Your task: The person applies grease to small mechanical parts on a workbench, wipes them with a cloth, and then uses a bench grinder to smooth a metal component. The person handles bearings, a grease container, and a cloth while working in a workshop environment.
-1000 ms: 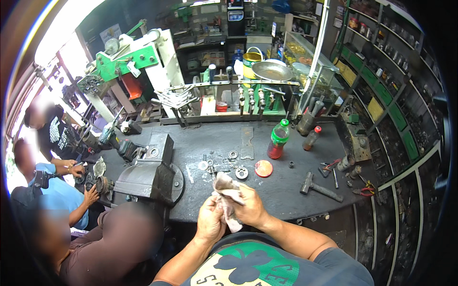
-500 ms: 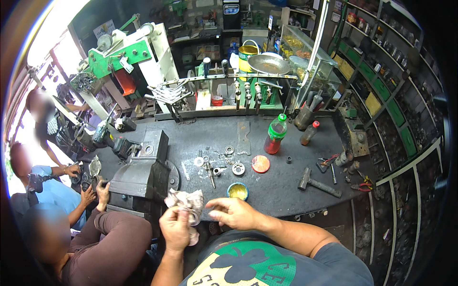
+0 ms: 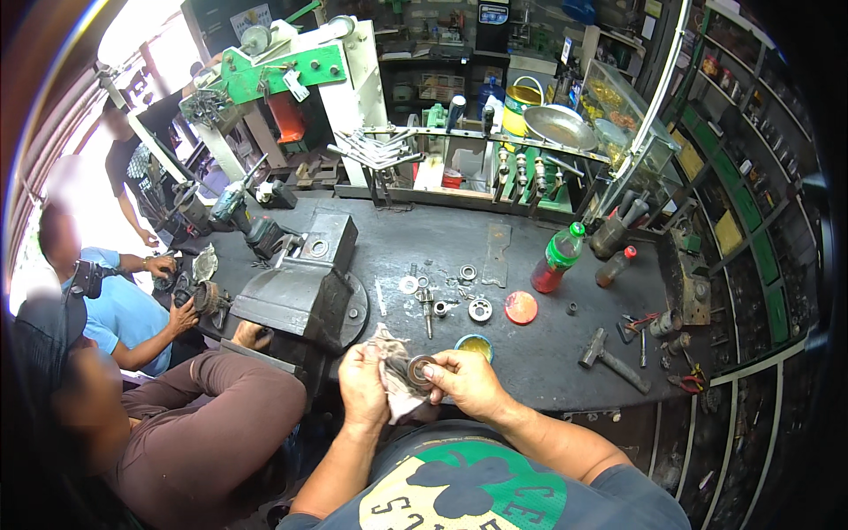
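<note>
Closer to our left hand (image 3: pixel 363 384) than before, our right hand (image 3: pixel 468 382) pinches the ring-shaped bearing (image 3: pixel 413 368) between them, against the rag (image 3: pixel 399 390) our left clutches, apparently mid-wipe; reaching its other faces calls for turning it.

I had a chunky vise (image 3: pixel 296 287) on my left, a cordless drill (image 3: pixel 233 210) just past it, plus a hammer (image 3: pixel 622 367) and red-handled pliers (image 3: pixel 687 382) off to my right.
</note>
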